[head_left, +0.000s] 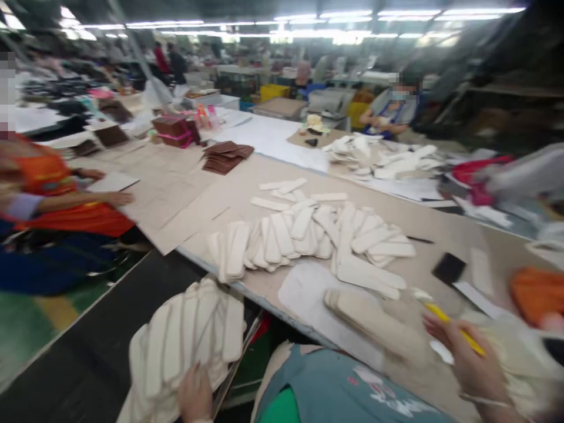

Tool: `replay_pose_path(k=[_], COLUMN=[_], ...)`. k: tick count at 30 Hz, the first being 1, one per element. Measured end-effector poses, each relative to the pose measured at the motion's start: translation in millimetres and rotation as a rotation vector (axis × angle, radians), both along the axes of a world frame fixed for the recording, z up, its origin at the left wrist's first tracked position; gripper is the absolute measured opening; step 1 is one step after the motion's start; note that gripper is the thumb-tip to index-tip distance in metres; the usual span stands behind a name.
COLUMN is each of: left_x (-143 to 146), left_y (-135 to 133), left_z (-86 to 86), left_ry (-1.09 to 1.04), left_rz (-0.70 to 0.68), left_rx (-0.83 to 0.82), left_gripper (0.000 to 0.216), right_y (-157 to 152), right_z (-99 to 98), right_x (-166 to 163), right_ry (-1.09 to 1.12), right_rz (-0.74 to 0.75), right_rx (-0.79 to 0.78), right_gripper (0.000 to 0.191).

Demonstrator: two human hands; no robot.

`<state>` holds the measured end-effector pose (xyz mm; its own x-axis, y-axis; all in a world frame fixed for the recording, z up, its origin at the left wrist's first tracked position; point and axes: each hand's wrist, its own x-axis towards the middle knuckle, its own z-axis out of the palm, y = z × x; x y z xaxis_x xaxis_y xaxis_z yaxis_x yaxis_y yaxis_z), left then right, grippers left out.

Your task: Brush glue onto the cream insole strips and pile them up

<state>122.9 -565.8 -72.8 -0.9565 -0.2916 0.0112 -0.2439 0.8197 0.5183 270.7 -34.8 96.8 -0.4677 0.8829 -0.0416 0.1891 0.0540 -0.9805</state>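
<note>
My left hand rests at the near edge of a fanned pile of cream strips with rounded ends, its fingers lying against them. This pile sits on a dark board to my left. In my right hand, over the right side of the worktable, is a yellow-handled brush; its pale tip is blurred and points left. Left of the brush, a neat stack of cream strips lies partly over a white sheet. Behind it spreads a larger heap of loose cream strips.
A black block, a thin dark tool and an orange cloth lie at the right. Brown pieces are stacked farther back. A person in orange works at the left; another person sits across the table.
</note>
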Motion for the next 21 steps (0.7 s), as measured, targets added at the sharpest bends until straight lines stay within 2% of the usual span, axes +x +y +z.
replay_pose_path(k=[1, 3, 6, 9, 12, 15, 18, 21], left_x=[-14.0, -36.6, -57.8, -71.8, -82.6, -88.8, -91.3, -93.2], left_y=[34.0, 105.3, 202.1, 274.7, 326.4, 362.1, 382.8, 391.4], left_z=[-3.3, 2.0, 29.6, 54.8, 61.7, 55.7, 47.1, 40.3], left_ry=[-0.001, 0.007, 0.055, 0.083, 0.073, 0.014, -0.037, -0.048], left_rz=[-0.125, -0.478, -0.952, -1.310, -1.511, -1.621, -1.674, -1.712], left_rx=[0.056, 0.216, 0.324, 0.351, 0.311, 0.239, 0.189, 0.171], left_gripper=[0.038, 0.036, 0.037, 0.050, 0.072, 0.085, 0.089, 0.085], right_y=[1.5, 0.2, -11.7, -30.6, -47.9, -59.3, -66.0, -69.8], right_z=[-1.6, -6.4, -13.8, -18.7, -21.6, -24.2, -27.3, -30.9], right_x=[8.1, 20.6, 34.4, 44.3, 45.9, 37.1, 21.5, 4.4], right_ry=[-0.011, -0.037, -0.010, 0.016, 0.009, 0.005, -0.001, -0.016], right_rz=[0.004, -0.029, -0.106, -0.115, -0.074, -0.023, 0.059, 0.115], right_rx=[-0.016, 0.002, 0.026, 0.018, -0.015, -0.069, -0.126, -0.165], right_gripper=[0.031, 0.034, 0.031, 0.029, 0.029, 0.030, 0.030, 0.029])
